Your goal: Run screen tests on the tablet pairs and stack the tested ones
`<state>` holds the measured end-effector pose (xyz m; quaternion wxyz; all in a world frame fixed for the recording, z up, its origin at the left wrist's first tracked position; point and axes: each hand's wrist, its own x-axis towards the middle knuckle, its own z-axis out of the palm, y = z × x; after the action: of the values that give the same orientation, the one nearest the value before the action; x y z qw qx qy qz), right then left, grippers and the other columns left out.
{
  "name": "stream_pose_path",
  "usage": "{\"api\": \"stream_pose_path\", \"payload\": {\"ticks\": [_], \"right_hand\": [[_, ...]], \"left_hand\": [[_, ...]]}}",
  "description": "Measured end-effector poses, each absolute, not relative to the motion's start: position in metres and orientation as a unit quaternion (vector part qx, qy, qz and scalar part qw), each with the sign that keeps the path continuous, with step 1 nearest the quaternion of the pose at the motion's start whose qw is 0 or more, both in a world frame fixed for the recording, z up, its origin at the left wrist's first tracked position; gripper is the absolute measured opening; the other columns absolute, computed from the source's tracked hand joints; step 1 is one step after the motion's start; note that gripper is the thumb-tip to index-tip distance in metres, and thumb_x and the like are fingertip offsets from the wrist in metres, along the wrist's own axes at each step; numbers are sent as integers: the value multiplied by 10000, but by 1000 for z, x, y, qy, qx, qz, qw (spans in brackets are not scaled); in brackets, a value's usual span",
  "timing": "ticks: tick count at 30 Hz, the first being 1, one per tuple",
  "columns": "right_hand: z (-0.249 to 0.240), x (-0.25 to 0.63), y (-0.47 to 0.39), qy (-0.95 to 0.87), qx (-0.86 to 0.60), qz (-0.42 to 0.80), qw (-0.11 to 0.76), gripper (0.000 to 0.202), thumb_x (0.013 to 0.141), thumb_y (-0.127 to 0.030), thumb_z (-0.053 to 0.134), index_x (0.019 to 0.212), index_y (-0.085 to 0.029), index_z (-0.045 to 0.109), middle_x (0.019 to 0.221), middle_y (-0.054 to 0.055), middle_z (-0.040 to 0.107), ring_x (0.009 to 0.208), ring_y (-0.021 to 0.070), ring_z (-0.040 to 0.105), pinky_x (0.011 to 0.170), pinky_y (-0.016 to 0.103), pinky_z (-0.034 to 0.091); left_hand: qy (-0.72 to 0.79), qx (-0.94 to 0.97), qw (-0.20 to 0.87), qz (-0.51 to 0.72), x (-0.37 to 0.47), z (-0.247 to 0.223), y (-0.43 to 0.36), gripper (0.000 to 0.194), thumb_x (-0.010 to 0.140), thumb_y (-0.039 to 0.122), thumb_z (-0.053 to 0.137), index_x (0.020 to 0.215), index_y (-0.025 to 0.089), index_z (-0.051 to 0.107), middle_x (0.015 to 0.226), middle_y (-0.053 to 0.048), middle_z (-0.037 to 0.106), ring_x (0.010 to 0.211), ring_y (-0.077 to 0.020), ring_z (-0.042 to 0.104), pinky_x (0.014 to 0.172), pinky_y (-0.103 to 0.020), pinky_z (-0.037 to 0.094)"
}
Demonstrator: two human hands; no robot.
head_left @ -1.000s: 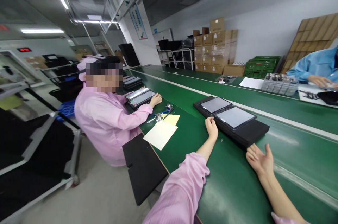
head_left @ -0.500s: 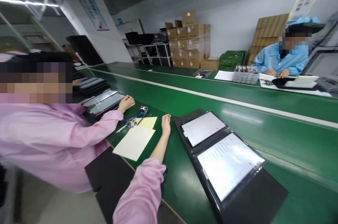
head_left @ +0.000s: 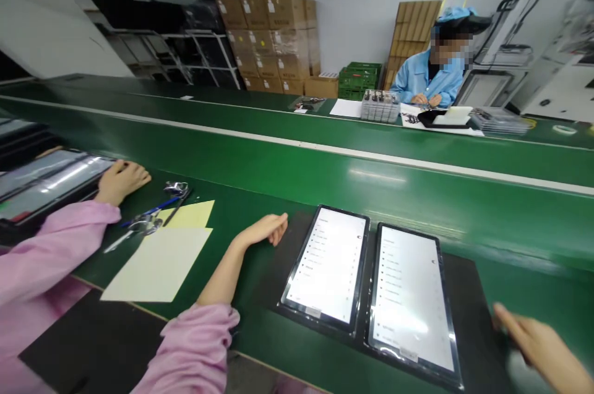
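Observation:
Two tablets with lit white screens, the left one (head_left: 327, 264) and the right one (head_left: 413, 298), lie side by side on a black board (head_left: 471, 320) on the green bench. Beside the board's left edge is my left hand (head_left: 266, 230), its fingers curled and close together with nothing visible in them; whether it touches the board is unclear. My right hand (head_left: 541, 338) is at the board's right edge, fingertips toward it. Motion blurs its fingers, and their grip cannot be made out.
Cream paper (head_left: 160, 264), a yellow sheet (head_left: 197, 214) and metal tools with a blue pen (head_left: 169, 203) lie left. A neighbour's hand (head_left: 123, 180) rests by another device (head_left: 60, 180). Across the bench, a person in blue (head_left: 429, 75) works near stacked clear trays (head_left: 380, 106).
The view has swung right. The board with both tablets has turned, so the tablets now stand side by side with their tops pointing away. My right hand has come into view at the right.

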<state>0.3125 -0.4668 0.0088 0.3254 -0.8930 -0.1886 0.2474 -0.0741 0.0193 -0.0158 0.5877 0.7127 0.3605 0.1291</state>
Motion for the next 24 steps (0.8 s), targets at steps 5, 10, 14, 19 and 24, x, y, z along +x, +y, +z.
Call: {"api": "stream_pose_path", "payload": {"ticks": [5,10,14,19,24], "right_hand": [[41,341,-358,-252,-812,117,513,636,603,-824,548,697,-214,701,681,96,657,656,260,616,615,356,499],[19,349,-318,-273,-762,148,568,621,575,-843,603,588,-223,565,398,-33,382,408,134,342,443,264,292],[5,356,-327,-284,-772,182,539,572,587,-782,669,581,-223,546,407,-50,333,403,122,301,432,262,233],[12,356,-325,-267,-776,190,539,601,547,-813,681,549,-232,529,416,-25,326,408,136,304,435,293,227],[4,361,-332,-268,-811,151,497,672,521,-917,629,544,-250,550,466,26,404,403,171,373,404,336,264]], "left_hand": [[316,728,569,218,-2,-16,45,647,890,751,316,861,199,653,744,-52,702,668,-171,626,568,-236,410],[269,762,570,151,12,-24,44,782,860,810,247,525,188,582,410,-38,499,394,-125,426,457,-252,271],[243,782,561,121,5,-18,43,752,873,776,319,481,189,577,348,-9,427,345,-101,328,443,-254,248],[234,794,546,131,6,-7,41,555,869,653,507,636,168,645,377,38,442,394,-105,368,503,-241,327],[254,797,530,141,6,-2,34,508,875,605,515,610,176,574,385,59,424,417,-103,387,529,-231,336]]}}
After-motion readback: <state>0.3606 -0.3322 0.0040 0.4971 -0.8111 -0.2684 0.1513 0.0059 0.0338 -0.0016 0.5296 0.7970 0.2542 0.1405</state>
